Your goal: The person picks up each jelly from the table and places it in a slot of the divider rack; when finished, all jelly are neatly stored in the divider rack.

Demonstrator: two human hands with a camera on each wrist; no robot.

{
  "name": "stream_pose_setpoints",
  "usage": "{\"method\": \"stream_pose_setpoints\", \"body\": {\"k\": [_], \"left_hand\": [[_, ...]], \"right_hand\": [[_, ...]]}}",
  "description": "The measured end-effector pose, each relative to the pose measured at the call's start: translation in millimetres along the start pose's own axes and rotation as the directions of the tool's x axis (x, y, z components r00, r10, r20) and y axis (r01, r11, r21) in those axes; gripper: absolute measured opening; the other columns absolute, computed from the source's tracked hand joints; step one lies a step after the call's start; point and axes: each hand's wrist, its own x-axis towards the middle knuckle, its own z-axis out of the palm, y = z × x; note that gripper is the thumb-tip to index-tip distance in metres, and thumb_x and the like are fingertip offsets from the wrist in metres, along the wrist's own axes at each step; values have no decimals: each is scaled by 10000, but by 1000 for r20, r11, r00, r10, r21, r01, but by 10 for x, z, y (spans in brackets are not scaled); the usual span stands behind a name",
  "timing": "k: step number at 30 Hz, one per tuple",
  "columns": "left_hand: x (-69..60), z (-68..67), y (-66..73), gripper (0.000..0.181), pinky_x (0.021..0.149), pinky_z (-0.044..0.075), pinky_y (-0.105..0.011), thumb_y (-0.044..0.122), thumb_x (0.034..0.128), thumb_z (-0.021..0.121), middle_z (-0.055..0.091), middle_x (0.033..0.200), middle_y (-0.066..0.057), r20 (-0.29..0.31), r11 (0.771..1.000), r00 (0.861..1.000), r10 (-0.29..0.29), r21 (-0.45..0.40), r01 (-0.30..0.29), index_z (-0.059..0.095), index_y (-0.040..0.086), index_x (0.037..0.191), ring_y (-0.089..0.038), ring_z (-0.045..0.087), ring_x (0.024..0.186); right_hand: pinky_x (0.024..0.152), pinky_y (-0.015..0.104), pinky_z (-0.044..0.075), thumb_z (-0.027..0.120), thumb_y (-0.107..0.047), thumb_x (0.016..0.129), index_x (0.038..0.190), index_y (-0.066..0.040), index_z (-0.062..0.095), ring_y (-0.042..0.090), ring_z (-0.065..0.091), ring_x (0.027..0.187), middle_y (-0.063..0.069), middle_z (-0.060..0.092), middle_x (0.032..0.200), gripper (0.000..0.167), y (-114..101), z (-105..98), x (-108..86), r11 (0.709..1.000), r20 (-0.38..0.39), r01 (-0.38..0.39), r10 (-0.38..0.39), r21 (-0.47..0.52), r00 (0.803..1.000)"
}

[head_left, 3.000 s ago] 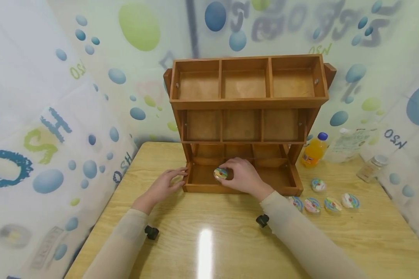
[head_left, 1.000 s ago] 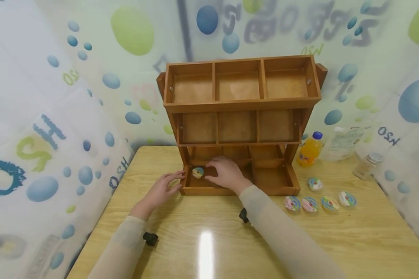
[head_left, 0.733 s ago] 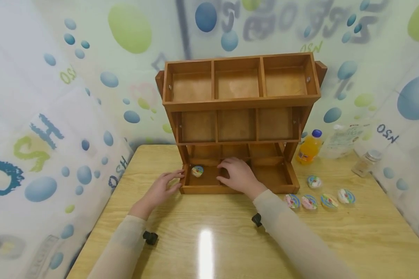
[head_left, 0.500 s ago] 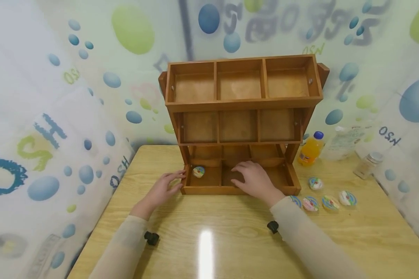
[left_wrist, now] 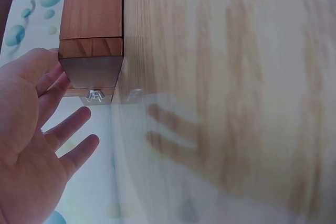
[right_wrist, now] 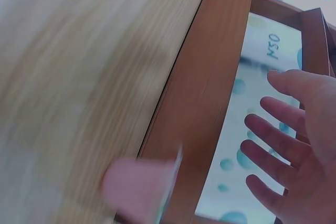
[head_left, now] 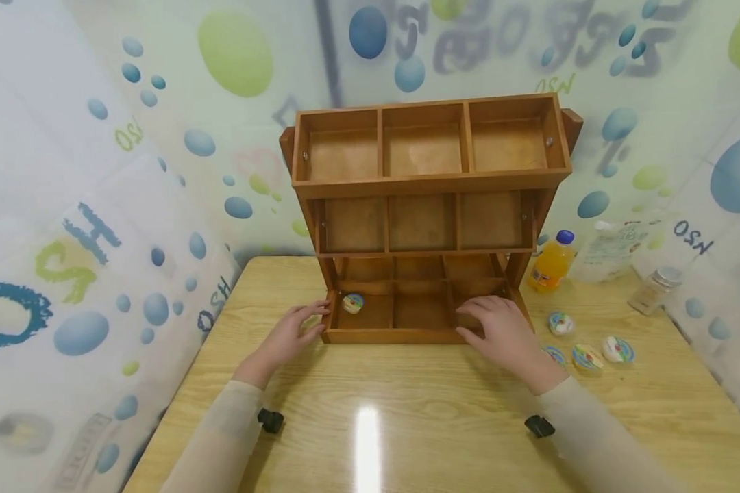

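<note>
A brown wooden tiered rack (head_left: 432,183) stands on the table, its tiers divided into compartments. One small jelly cup (head_left: 353,303) with a printed lid sits in the bottom tier's left compartment. My left hand (head_left: 286,339) rests with loosely bent fingers against the left end of that tier; the left wrist view shows its fingers (left_wrist: 79,153) spread beside the wood. My right hand (head_left: 502,335) hovers over the bottom tier's right compartment, nothing in its grasp. In the right wrist view its fingers (right_wrist: 273,129) are apart, and a blurred pink jelly cup (right_wrist: 139,187) lies near the rack's front edge.
On the table at right are several jelly cups (head_left: 588,357), one partly behind my right wrist. Behind them stand an orange drink bottle (head_left: 551,261), a clear pouch (head_left: 610,250) and a capped jar (head_left: 656,290). Patterned sheets (head_left: 160,171) enclose the left and back.
My right hand carried the jelly cup to the left compartment and let it go. It then moved right along the bottom tier. My left hand has stayed at the rack's left end.
</note>
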Motion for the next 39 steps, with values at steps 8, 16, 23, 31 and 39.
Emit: {"method": "stream_pose_setpoints", "body": {"k": [8, 16, 23, 31, 39], "left_hand": [[27, -46, 16, 366, 1164, 396, -612, 200, 1046, 633, 505, 1586, -31, 12, 1000, 1000, -18, 24, 18, 629, 88, 1395, -387, 500, 1379], [32, -30, 2, 354, 1143, 403, -638, 165, 1039, 642, 512, 1577, -70, -6, 1000, 1000, 6, 23, -5, 636, 72, 1380, -420, 506, 1365], [12, -8, -14, 356, 1150, 398, -634, 177, 1042, 639, 509, 1580, -66, -4, 1000, 1000, -4, 7, 4, 635, 84, 1385, -406, 503, 1374], [3, 5, -3, 366, 1144, 401, -639, 180, 1042, 639, 504, 1585, -64, 9, 1000, 1000, 0, -1, 0, 629, 71, 1392, -413, 501, 1372], [-15, 7, 10, 389, 1149, 418, -599, 230, 1054, 626, 502, 1586, -17, 22, 999, 999, -40, 5, 40, 616, 103, 1422, -358, 502, 1385]], "right_hand": [[1006, 638, 456, 808, -292, 897, 1157, -113, 765, 379, 638, 1167, 110, 739, 1202, 319, 241, -187, -321, 1000, -49, -10, 9, -25, 999], [970, 606, 479, 826, -286, 868, 1104, -121, 777, 358, 654, 1109, 94, 747, 1133, 292, 401, -264, -555, 995, -42, -6, 2, -101, 999], [971, 617, 471, 828, -352, 866, 1084, -127, 788, 362, 671, 1086, 85, 765, 1109, 316, 436, -280, -705, 989, -20, 1, -4, -145, 1000], [880, 602, 500, 876, -376, 806, 1080, -114, 783, 363, 676, 1070, 97, 769, 1096, 391, 487, -229, -834, 988, -29, 27, -31, -155, 999], [929, 629, 470, 874, -414, 803, 1086, -140, 788, 353, 664, 1065, 81, 772, 1086, 403, 516, -188, -876, 988, -19, 22, -25, -153, 1000]]}}
